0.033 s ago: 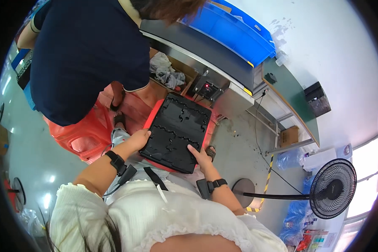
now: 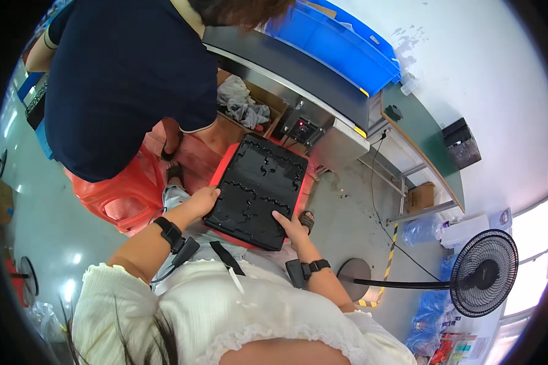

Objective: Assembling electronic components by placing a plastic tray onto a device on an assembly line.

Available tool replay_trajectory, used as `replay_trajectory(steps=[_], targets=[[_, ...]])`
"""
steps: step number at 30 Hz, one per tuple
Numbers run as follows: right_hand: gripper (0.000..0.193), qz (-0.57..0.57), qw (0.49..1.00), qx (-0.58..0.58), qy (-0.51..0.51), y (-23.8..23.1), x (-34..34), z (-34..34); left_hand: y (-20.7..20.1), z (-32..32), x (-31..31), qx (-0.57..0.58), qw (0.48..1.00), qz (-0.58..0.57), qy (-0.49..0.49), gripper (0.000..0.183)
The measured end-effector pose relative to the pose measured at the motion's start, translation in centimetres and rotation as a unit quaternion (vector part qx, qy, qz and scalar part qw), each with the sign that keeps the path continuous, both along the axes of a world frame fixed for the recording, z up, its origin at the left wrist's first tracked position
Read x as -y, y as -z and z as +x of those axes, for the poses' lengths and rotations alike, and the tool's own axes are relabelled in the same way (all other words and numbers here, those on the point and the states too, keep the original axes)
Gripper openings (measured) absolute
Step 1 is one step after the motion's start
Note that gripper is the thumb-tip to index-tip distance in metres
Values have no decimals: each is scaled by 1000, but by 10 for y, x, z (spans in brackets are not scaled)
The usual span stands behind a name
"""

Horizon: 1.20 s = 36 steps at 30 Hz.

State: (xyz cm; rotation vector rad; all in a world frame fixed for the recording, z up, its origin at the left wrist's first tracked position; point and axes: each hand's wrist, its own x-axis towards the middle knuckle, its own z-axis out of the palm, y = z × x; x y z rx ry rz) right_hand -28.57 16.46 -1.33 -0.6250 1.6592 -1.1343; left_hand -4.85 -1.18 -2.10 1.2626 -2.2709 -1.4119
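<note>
A black molded plastic tray with jagged recesses is tilted in front of me, over a red surface whose edges show on both sides. My left hand grips the tray's left edge, thumb on top and fingers hidden below. On the near right part, my right hand holds the same tray, its thumb lying over the surface and the other fingers out of sight. I cannot make out whether the tray rests on the red piece or is held just above it.
A co-worker in a dark shirt bends close on the left, beside a red plastic stool. Ahead runs a conveyor belt bearing a blue bin. A green-topped table and a black standing fan are to the right.
</note>
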Motion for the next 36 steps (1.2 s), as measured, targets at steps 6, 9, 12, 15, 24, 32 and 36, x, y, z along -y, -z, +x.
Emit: replay_trajectory(steps=[6, 9, 12, 15, 24, 32, 36], targets=[[82, 9, 999, 32, 15, -20, 1, 10, -5, -1, -3, -26, 999, 38, -16, 39], [82, 8, 999, 40, 22, -14, 2, 11, 14, 2, 6, -53, 993, 107, -22, 39], [81, 3, 999, 46, 29, -16, 5, 15, 9, 6, 9, -62, 993, 105, -7, 39], [77, -5, 999, 43, 24, 6, 4, 5, 2, 7, 5, -50, 988, 143, -40, 36], [70, -82, 995, -45, 37, 2, -9, 2, 20, -14, -4, -42, 999, -17, 28, 40], [72, -47, 997, 28, 46, 18, -4, 2, 27, 5, 16, -180, 974, 124, -58, 54], [69, -14, 999, 45, 22, 13, 1, 2, -19, -4, 30, -192, 977, 71, -61, 79]])
